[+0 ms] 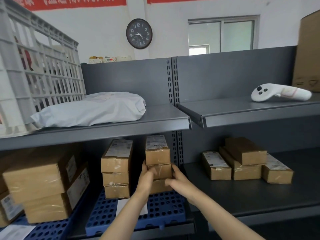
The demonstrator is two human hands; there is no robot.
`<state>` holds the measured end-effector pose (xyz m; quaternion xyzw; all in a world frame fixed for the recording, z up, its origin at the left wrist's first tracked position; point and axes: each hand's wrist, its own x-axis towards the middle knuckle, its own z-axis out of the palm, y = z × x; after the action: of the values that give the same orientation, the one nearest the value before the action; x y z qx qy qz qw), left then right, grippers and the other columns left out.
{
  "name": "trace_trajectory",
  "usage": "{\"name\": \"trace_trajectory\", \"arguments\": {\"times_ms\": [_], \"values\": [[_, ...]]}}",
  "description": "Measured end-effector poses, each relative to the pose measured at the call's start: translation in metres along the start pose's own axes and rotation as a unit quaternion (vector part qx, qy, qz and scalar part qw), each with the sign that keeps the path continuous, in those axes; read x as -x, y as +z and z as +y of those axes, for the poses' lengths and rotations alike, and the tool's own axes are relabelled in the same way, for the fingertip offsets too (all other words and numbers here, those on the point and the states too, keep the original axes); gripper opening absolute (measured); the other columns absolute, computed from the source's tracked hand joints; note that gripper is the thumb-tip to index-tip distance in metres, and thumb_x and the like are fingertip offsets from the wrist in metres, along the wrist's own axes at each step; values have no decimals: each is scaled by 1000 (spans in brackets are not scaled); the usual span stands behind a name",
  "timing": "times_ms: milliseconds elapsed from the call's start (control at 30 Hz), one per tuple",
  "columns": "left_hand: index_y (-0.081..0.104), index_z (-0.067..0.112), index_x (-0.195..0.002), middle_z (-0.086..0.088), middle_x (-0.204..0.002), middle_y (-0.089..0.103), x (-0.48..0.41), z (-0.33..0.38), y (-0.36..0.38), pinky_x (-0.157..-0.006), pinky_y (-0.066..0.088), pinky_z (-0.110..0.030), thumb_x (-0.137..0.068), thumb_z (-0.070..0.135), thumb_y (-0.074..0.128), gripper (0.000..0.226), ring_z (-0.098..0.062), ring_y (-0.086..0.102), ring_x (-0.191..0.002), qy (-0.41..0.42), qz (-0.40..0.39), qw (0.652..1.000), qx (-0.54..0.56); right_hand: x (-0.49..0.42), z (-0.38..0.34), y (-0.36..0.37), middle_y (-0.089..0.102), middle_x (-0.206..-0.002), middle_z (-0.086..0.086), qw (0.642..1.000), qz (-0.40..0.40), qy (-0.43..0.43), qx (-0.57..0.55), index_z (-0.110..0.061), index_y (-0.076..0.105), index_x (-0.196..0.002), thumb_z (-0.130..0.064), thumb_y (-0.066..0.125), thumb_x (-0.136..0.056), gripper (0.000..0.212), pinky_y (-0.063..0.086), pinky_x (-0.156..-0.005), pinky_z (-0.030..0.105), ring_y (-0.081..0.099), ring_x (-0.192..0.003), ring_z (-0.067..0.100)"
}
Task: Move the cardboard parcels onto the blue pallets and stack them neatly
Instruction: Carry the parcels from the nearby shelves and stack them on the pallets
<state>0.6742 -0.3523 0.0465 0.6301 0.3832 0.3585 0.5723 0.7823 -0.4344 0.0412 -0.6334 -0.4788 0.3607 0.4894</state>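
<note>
Two stacks of narrow cardboard parcels stand on a blue pallet [161, 210] on the lower shelf. The left stack [116, 168] has three parcels. The right stack [157, 154] also has three, and both my hands are at its middle parcel [162, 170]. My left hand [147, 177] holds its left side and front. My right hand [176, 179] holds its right side, fingers curled onto the lower front. Several loose parcels [245, 163] lie on the bare grey shelf to the right. Two large boxes [43, 184] sit on another blue pallet [50, 229] at the left.
The upper shelf holds a grey plastic crate [34, 66], a white mailer bag [93, 110], a white controller [278, 92] and a tall carton [308, 52]. A perforated upright [176, 149] stands right behind the stack. A paper slip [121, 207] lies on the pallet.
</note>
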Motion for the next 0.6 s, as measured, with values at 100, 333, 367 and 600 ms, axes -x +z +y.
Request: {"name": "trace_trajectory", "arguments": {"times_ms": [100,333,367,600], "values": [[27,19,-146,-3,-117,55,3,-2,-4,-88,41,-32,-89,1,39,61,-19,51,-106,1,-1,1000,2,1,-3,7,55,-111,-15,1000,2,-3,-3,-37,28,-132,-5,50,-90,57,46,-78,13,52,-103,-1],[27,20,-146,2,-111,55,2,1,-12,-74,42,-23,-89,0,38,62,-12,51,-98,9,-6,1000,-17,4,-4,18,55,-112,-17,1000,8,-5,-13,-39,28,-129,-5,50,-90,56,46,-78,15,52,-102,-4],[26,21,-146,1,-114,55,1,1,-13,-76,42,-25,-89,1,39,62,-13,51,-100,8,-6,1000,-19,5,-3,19,55,-112,-17,1000,10,-5,-14,-40,28,-129,-6,51,-91,56,47,-79,15,52,-103,-3],[12,25,-151,-7,-148,38,5,1,-14,-112,30,-44,-91,7,39,69,-26,37,-134,-11,-3,1000,-14,10,-3,16,48,-111,-20,1000,16,12,-16,-29,19,-146,-6,51,-91,68,43,-79,14,49,-101,-4]]}}
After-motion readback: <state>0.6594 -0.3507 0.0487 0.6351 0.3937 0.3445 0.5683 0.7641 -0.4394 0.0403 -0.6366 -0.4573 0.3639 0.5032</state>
